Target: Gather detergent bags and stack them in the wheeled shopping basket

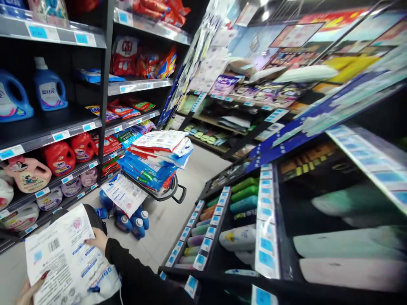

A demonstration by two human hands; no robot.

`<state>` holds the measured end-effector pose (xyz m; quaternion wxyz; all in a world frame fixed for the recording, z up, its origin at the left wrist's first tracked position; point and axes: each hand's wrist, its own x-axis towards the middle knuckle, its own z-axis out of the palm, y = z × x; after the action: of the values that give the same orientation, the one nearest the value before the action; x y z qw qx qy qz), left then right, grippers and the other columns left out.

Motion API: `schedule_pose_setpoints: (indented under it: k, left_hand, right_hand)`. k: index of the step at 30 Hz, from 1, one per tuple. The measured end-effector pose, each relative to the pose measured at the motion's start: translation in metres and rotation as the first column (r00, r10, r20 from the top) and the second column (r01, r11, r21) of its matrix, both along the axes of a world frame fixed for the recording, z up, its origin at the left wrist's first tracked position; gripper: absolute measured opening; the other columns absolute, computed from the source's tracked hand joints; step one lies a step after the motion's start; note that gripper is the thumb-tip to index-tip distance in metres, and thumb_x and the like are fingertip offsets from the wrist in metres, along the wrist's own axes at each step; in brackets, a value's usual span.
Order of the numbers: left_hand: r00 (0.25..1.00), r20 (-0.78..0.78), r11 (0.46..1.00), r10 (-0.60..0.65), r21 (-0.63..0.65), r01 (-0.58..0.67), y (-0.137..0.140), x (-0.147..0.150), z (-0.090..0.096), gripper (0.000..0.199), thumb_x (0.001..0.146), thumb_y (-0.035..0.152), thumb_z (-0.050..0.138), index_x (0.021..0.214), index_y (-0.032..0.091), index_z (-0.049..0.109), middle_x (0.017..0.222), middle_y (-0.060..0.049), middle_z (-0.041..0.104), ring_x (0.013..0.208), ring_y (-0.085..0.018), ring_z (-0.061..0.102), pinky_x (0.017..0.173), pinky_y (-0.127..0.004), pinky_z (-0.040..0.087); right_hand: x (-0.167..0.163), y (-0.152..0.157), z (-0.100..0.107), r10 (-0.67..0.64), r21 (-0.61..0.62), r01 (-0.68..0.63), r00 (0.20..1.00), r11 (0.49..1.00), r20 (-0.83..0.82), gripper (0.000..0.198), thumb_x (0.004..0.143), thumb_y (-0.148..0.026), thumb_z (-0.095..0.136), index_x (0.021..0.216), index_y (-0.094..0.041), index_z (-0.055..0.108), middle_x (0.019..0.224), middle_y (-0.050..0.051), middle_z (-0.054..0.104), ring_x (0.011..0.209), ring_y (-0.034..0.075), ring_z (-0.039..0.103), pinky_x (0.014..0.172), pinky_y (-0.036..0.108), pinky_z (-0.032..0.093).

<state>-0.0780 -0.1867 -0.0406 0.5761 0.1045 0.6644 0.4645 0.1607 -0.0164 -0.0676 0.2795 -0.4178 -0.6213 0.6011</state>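
A large white bag of laundry powder [60, 254], printed with blue text and a barcode, is tilted in front of me at the lower left. My left hand [30, 292] grips its lower left edge, the thumb lying over the front. On the opposite edge, my right hand [99, 240] has its fingers on the front, near the upper right. Beyond them, another white bag [124, 195] rests on several blue bottles [138, 224] on the floor. Stacked blue, red and white bags [155, 156] sit on a trolley or basket with a dark handle [179, 195].
Shelves on the left hold blue detergent jugs [51, 91], red jugs [60, 157] and a pink jug [28, 173]. Racks of folded towels [243, 203] line the right side. Pale tiled floor [171, 220] runs between them. A far shelf holds slippers [206, 135].
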Motion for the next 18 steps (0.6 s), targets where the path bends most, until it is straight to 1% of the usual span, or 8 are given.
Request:
schedule_pose_setpoints:
  k: [2, 4, 6, 8, 11, 14, 16, 18]
  left_hand:
    - [0.995, 0.09, 0.998, 0.048, 0.041, -0.052, 0.002, 0.013, 0.025, 0.033, 0.049, 0.041, 0.082, 0.08, 0.045, 0.071, 0.096, 0.012, 0.072, 0.12, -0.028, 0.052, 0.101, -0.037, 0.045]
    - [0.994, 0.11, 0.996, 0.024, 0.086, -0.033, 0.01, 0.022, 0.057, 0.044, 0.045, 0.03, 0.085, 0.086, 0.029, 0.07, 0.1, 0.002, 0.072, 0.118, -0.033, 0.054, 0.102, -0.042, 0.045]
    - [0.993, 0.109, 0.989, 0.034, 0.141, -0.049, 0.021, 0.024, 0.088, 0.057, 0.042, 0.023, 0.087, 0.095, 0.02, 0.066, 0.1, -0.006, 0.072, 0.11, -0.034, 0.06, 0.097, -0.043, 0.049]
    - [0.994, 0.109, 0.975, 0.031, 0.215, -0.054, 0.033, 0.023, 0.115, 0.062, 0.042, 0.018, 0.086, 0.098, 0.013, 0.063, 0.102, -0.012, 0.071, 0.101, -0.033, 0.065, 0.087, -0.039, 0.054]
    - [0.992, 0.112, 0.929, 0.062, 0.357, -0.099, 0.044, 0.027, 0.15, 0.06, 0.045, 0.017, 0.085, 0.1, 0.012, 0.062, 0.105, -0.013, 0.07, 0.096, -0.031, 0.066, 0.079, -0.036, 0.056]
    - [0.99, 0.119, 0.893, 0.072, 0.434, -0.118, 0.047, 0.038, 0.18, 0.057, 0.045, 0.018, 0.085, 0.097, 0.012, 0.064, 0.102, -0.012, 0.071, 0.093, -0.03, 0.067, 0.077, -0.035, 0.056]
    - [0.992, 0.11, 0.884, 0.064, 0.454, -0.108, 0.047, 0.043, 0.193, 0.056, 0.043, 0.019, 0.086, 0.094, 0.012, 0.065, 0.098, -0.011, 0.072, 0.09, -0.029, 0.068, 0.075, -0.034, 0.056]
    - [0.995, 0.094, 0.884, 0.045, 0.46, -0.083, 0.047, 0.044, 0.199, 0.055, 0.042, 0.02, 0.087, 0.092, 0.012, 0.065, 0.095, -0.011, 0.072, 0.088, -0.029, 0.068, 0.074, -0.033, 0.055]
  right_hand:
    - [0.004, -0.007, 0.014, -0.039, -0.066, 0.032, 0.994, 0.997, -0.103, 0.047, 0.04, -0.058, 0.075, 0.068, -0.024, 0.06, 0.075, -0.003, 0.067, 0.078, 0.028, 0.062, 0.07, 0.039, 0.049]
    - [0.011, -0.013, 0.033, -0.03, -0.098, 0.014, 0.986, 0.995, -0.165, 0.054, 0.045, -0.061, 0.075, 0.081, -0.023, 0.062, 0.087, 0.0, 0.068, 0.088, 0.027, 0.061, 0.08, 0.04, 0.049]
    - [0.021, -0.013, 0.058, -0.003, -0.145, -0.031, 0.974, 0.989, -0.225, 0.057, 0.053, -0.058, 0.076, 0.093, -0.02, 0.062, 0.1, 0.004, 0.067, 0.097, 0.025, 0.06, 0.086, 0.039, 0.048]
    - [0.032, -0.008, 0.089, -0.016, -0.183, -0.036, 0.962, 0.982, -0.273, 0.058, 0.056, -0.051, 0.079, 0.097, -0.015, 0.061, 0.105, 0.009, 0.066, 0.095, 0.025, 0.062, 0.087, 0.04, 0.05]
    - [0.047, -0.004, 0.141, -0.088, -0.272, -0.005, 0.94, 0.962, -0.33, 0.057, 0.06, -0.043, 0.082, 0.105, -0.017, 0.058, 0.112, 0.011, 0.065, 0.096, 0.027, 0.064, 0.085, 0.041, 0.052]
    - [0.059, -0.01, 0.181, -0.043, -0.429, -0.135, 0.924, 0.893, -0.38, 0.054, 0.063, -0.042, 0.081, 0.107, -0.019, 0.059, 0.118, 0.012, 0.063, 0.102, 0.031, 0.063, 0.087, 0.044, 0.053]
    - [0.061, -0.015, 0.19, 0.002, -0.499, -0.231, 0.909, 0.835, -0.417, 0.053, 0.06, -0.038, 0.083, 0.104, -0.019, 0.06, 0.115, 0.012, 0.064, 0.103, 0.032, 0.063, 0.089, 0.046, 0.053]
    - [0.059, -0.02, 0.187, 0.016, -0.519, -0.269, 0.897, 0.811, -0.441, 0.054, 0.057, -0.033, 0.084, 0.103, -0.018, 0.061, 0.112, 0.012, 0.066, 0.1, 0.032, 0.064, 0.086, 0.046, 0.054]
